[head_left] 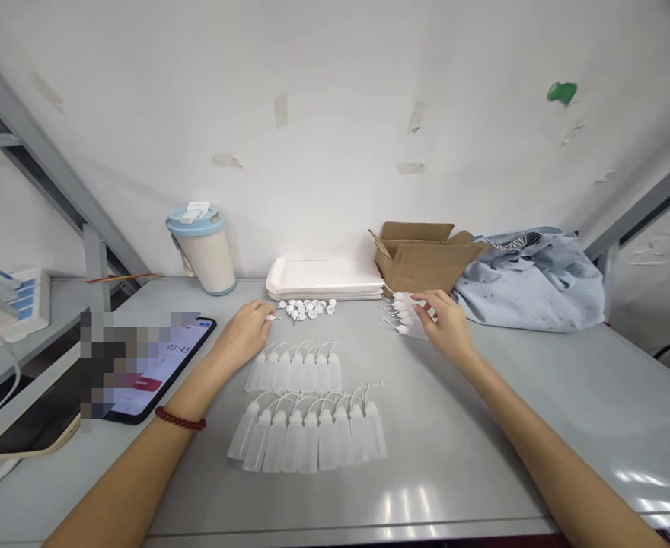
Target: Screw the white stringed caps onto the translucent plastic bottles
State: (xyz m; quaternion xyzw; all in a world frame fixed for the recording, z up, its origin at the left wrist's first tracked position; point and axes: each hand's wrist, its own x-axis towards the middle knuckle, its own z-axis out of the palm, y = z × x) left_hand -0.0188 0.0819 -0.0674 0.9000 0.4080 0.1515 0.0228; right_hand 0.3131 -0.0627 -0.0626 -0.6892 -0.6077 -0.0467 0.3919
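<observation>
My left hand (248,332) rests at the left of a pile of small white caps (306,309), fingers closed on a white cap (271,317) at their tips. On the right, my right hand (445,324) pinches at a small stack of translucent plastic squeeze bottles (408,313); its fingers partly hide the one they grip. Between my arms lie two rows of similar squeeze bottles, a back row (295,373) and a longer front row (309,441). Thin white tails curve from their necks.
A stack of white padded envelopes (327,278) lies against the wall. Beside it are an open cardboard box (429,266) and a pale blue cloth (532,285). At left stand a cup (205,255), a phone with a timer (167,365), another phone (38,418) and a power strip (27,301).
</observation>
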